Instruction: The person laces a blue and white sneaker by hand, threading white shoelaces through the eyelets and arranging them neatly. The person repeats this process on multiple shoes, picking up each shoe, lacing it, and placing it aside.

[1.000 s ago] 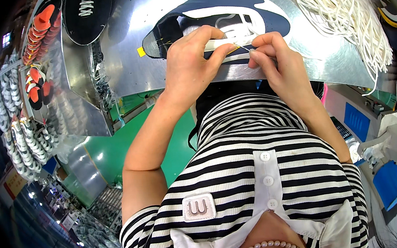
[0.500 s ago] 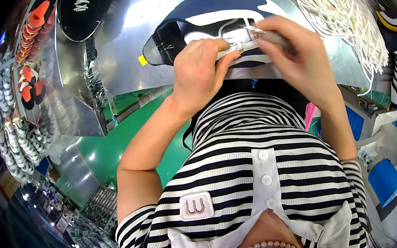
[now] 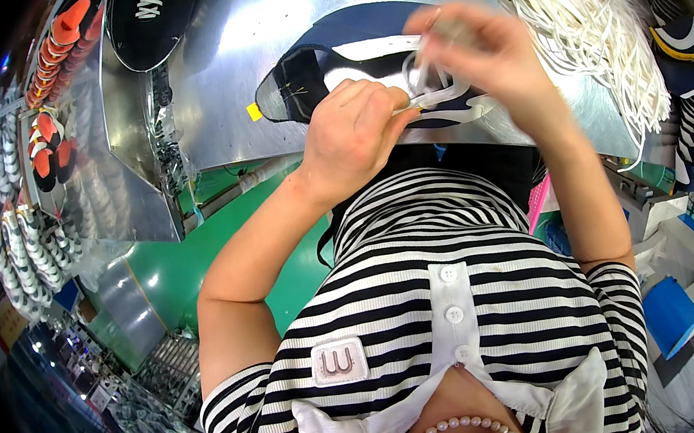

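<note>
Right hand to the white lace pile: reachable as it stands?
Probably yes. The right hand is just left of the white lace pile, with nothing visible standing between them above the metal table. It's motion-blurred, though, so whether its grip is free can't be told.

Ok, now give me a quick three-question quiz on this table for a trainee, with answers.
1. Which hand is nearer the pile of white laces?
2. The small square on the table beside the navy shoe is: a) red, b) yellow, c) green?
3. True or false: the pile lies to the left of that shoe.

Key: 1. the right hand; 2. b; 3. false, it lies mostly to the right.
</note>
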Motion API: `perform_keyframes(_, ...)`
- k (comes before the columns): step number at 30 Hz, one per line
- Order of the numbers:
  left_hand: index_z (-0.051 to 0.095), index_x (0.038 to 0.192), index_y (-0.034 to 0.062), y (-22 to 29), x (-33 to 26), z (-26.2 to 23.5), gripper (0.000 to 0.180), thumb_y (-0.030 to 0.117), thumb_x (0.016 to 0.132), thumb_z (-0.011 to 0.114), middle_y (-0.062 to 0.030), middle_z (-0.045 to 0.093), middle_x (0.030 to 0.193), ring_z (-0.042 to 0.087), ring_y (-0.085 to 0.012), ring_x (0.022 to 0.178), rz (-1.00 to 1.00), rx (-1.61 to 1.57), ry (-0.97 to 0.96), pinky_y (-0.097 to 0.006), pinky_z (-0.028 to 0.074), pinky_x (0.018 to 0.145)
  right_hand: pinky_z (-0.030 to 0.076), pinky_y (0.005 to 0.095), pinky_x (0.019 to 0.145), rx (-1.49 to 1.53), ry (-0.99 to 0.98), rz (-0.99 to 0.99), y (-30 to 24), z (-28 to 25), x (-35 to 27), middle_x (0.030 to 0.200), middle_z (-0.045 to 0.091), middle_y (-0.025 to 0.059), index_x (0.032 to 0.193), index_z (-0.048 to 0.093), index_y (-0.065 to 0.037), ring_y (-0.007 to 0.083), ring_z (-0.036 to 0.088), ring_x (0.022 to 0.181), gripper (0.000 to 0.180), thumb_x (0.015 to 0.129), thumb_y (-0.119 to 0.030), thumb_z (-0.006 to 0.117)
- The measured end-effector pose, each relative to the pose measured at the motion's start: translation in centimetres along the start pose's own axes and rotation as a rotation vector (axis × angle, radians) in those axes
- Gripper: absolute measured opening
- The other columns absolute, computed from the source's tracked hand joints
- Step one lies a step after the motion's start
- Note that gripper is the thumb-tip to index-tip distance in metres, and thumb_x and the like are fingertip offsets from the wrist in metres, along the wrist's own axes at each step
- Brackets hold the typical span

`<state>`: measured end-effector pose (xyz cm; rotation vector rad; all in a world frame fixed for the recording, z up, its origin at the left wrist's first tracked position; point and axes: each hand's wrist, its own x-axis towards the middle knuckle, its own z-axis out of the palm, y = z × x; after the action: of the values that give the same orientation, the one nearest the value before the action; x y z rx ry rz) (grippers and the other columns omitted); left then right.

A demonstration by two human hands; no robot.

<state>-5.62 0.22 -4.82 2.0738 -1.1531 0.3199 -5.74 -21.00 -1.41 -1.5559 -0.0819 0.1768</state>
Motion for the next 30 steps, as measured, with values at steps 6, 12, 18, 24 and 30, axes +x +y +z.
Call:
perform_keyframes(6,0.040,0.127,-0.0010,0.6,-0.1,-1.0,0.068,0.011,0.077,0.084,-0.0139,0.065,0.089,0.065,-0.0266,0.075,-0.255,-0.066,-0.132,-0.033,0.052,0.066,0.051,0.0243,0.085,-0.023,0.097,-0.063,-0.7,-0.7,1.7,0.092,0.072,0.0039,0.108,0.071,-0.002,0.0103,0.066,0.090,0.019,0.091,-0.010,0.068)
perform_keyframes(12,0.047,0.126,-0.0003,0.8,2.5,-1.6,0.060,0.037,0.087,0.074,-0.0190,0.068,0.097,0.066,-0.0362,0.087,-0.821,-0.224,-0.035,-0.041,0.051,0.076,0.049,0.0249,0.072,-0.008,0.038,0.006,2.7,2.1,1.9,0.093,0.069,0.0024,0.094,0.071,-0.001,0.0073,0.062,0.081,0.012,0.089,-0.012,0.069)
perform_keyframes(18,0.059,0.111,0.0000,0.2,1.6,0.5,0.035,0.012,0.084,0.078,-0.0072,0.070,0.090,0.064,-0.0096,0.079,-0.726,-0.131,0.208,-0.024,0.052,0.073,0.050,0.0267,0.075,-0.140,0.115,-0.055,2.2,2.1,0.9,0.100,0.067,0.0074,0.112,0.064,-0.002,0.0130,0.064,0.085,0.025,0.090,-0.013,0.069)
perform_keyframes(24,0.056,0.114,0.0003,0.7,1.5,0.7,0.035,0.005,0.084,0.075,-0.0080,0.070,0.093,0.066,-0.0100,0.083,-0.787,-0.148,0.211,-0.025,0.053,0.075,0.052,0.0310,0.067,-0.411,0.081,-0.107,1.2,1.5,-1.8,0.087,0.071,0.0129,0.104,0.059,-0.002,0.0242,0.070,0.077,0.015,0.094,-0.012,0.063)
perform_keyframes(30,0.058,0.113,0.0008,1.3,1.3,0.9,0.032,0.004,0.084,0.073,-0.0100,0.069,0.094,0.066,-0.0138,0.083,-0.724,-0.047,0.201,-0.026,0.053,0.074,0.051,0.0380,0.063,-0.673,0.025,-0.228,1.3,1.7,-1.0,0.082,0.071,0.0128,0.096,0.058,-0.002,0.0310,0.069,0.073,0.012,0.089,-0.009,0.065)
